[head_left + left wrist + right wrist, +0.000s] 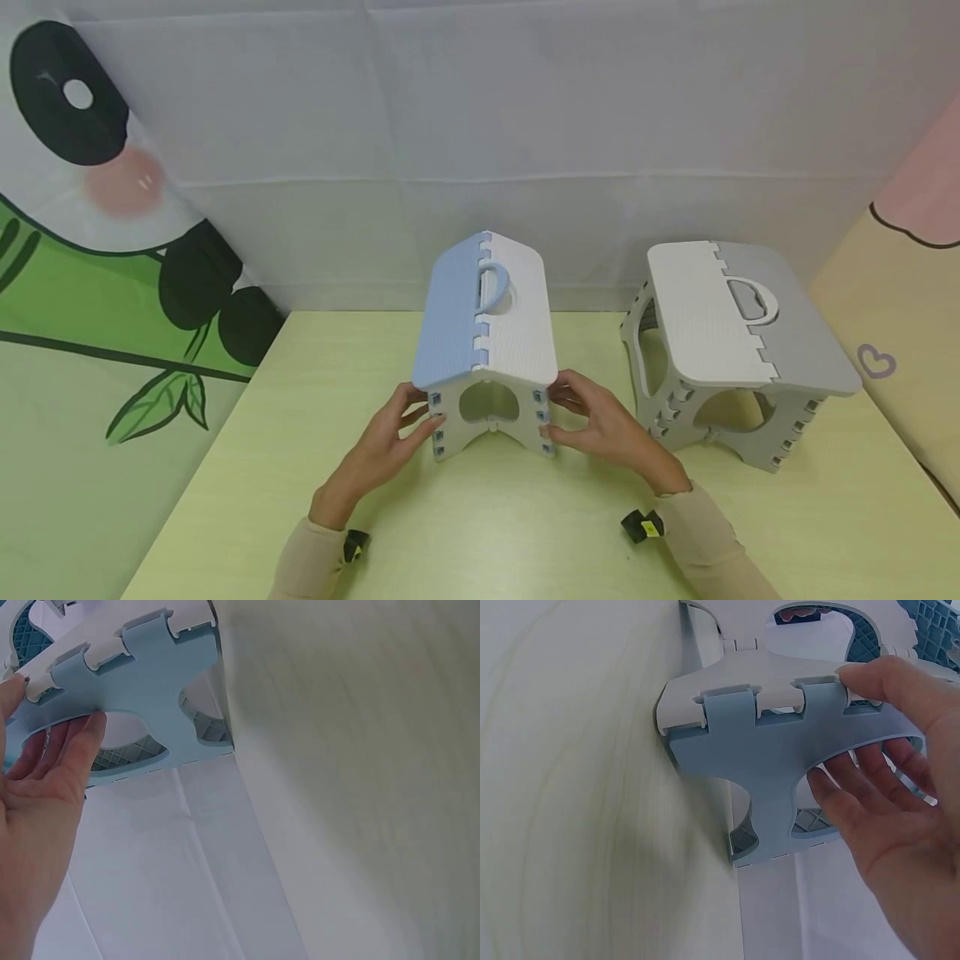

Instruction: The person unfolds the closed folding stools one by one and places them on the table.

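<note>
A blue-and-white folding stool [521, 333] stands on the table in the middle of the head view, its hinged top raised to a ridge. My left hand [378, 450] grips its left leg panel. In the left wrist view the fingertips [91, 731] reach into the cutout of the blue side panel [146, 690]. On the opposite side, my right hand [603, 421] holds the right leg panel. The right wrist view shows that thumb [870, 675] on the hinged corner and the other fingers curled into the blue panel's cutout. A blue carry handle [495, 287] sticks up from the ridge.
A grey-and-white folding stool [697, 325] stands unfolded to the right, close to my right forearm. White cloth [525, 108] hangs behind the pale table [480, 533]. Printed cartoon sheets [180, 317] cover the left and right sides.
</note>
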`<state>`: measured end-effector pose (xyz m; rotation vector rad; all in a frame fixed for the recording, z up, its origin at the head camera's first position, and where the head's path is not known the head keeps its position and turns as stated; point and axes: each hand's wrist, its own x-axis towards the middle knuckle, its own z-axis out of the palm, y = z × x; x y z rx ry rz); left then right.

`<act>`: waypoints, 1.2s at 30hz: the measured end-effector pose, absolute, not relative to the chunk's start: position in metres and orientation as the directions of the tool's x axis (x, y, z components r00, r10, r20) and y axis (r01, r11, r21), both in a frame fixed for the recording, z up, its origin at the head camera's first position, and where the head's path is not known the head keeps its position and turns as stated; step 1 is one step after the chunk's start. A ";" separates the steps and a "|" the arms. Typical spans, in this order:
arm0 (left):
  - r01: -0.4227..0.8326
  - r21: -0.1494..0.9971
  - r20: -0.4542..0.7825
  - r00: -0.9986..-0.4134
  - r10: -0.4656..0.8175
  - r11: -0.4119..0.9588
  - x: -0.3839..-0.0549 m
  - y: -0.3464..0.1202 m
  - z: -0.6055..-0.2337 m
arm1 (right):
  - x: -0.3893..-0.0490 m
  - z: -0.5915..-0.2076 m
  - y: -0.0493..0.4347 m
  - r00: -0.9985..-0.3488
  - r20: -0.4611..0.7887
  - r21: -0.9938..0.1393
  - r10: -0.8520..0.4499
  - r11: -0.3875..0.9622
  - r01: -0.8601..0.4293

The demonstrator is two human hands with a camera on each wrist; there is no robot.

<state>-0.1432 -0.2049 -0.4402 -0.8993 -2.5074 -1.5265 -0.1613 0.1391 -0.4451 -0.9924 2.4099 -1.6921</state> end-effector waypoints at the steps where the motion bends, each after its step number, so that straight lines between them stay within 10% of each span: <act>1: 0.514 0.791 0.350 -0.826 0.443 0.333 -0.143 -0.205 -0.440 | -0.161 -0.445 0.139 -0.796 0.318 -0.857 -0.515 0.203 -0.474; 36: 0.621 0.691 0.481 -0.777 0.406 0.370 -0.146 -0.207 -0.428 | -0.164 -0.431 0.149 -0.723 0.426 -0.803 -0.544 0.141 -0.579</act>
